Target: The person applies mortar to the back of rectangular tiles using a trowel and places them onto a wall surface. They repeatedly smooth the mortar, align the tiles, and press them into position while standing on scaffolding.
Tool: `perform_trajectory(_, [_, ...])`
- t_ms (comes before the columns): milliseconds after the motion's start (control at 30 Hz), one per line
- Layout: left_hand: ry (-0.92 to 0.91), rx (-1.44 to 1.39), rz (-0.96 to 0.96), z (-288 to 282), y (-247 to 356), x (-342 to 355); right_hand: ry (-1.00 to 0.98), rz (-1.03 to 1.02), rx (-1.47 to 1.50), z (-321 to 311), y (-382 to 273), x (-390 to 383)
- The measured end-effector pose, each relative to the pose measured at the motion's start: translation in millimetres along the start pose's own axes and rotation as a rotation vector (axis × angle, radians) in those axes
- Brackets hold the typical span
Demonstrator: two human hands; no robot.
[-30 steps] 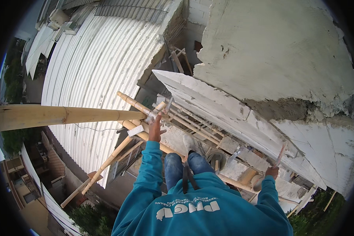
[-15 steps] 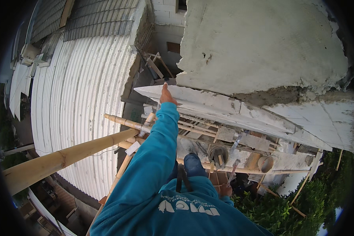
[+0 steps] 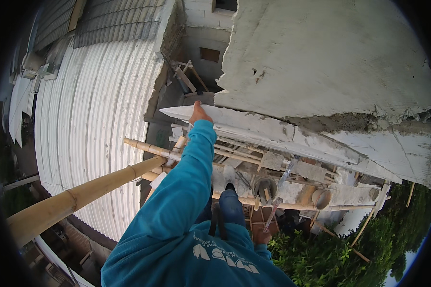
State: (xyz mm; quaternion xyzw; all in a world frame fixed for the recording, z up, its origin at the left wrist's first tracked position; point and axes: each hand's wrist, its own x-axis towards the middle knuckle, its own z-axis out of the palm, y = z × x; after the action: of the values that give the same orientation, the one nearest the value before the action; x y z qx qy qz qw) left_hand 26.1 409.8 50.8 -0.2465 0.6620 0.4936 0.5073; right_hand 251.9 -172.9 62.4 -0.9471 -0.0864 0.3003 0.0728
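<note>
Fingers [image 3: 198,104] of our left hand [image 3: 200,113] reach over the top edge of the long white ledge [image 3: 268,126], loosely open with nothing visible in their hold; we cannot tell how firmly they press. Our right hand [image 3: 262,234], low beside our hip, curls closed around the lower end of a narrow pale tool [image 3: 273,213]. We judge this tool light and fairly stiff, best held at that end. The ledge, running along the foot of the grey plastered wall [image 3: 321,57], seems rigid and heavy, but its chipped edges may crumble, so a flat palm suits it better than a pinch. Below it, a dark bucket [image 3: 259,182] and a round container [image 3: 317,195] sit on scaffold planks [image 3: 347,193]; farther left, a bamboo pole [image 3: 96,185] slants before the corrugated roof [image 3: 91,119].
</note>
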Motion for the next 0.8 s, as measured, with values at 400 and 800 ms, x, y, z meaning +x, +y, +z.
perform_trajectory(400, [-0.15, -0.192, 0.138, -36, -17, 17, -0.305, -0.013, 0.267, -7, -93, 4])
perform_trajectory(800, [-0.361, -0.214, 0.097, -63, -24, 37, -0.667, 0.284, 1.433, 45, -260, 45])
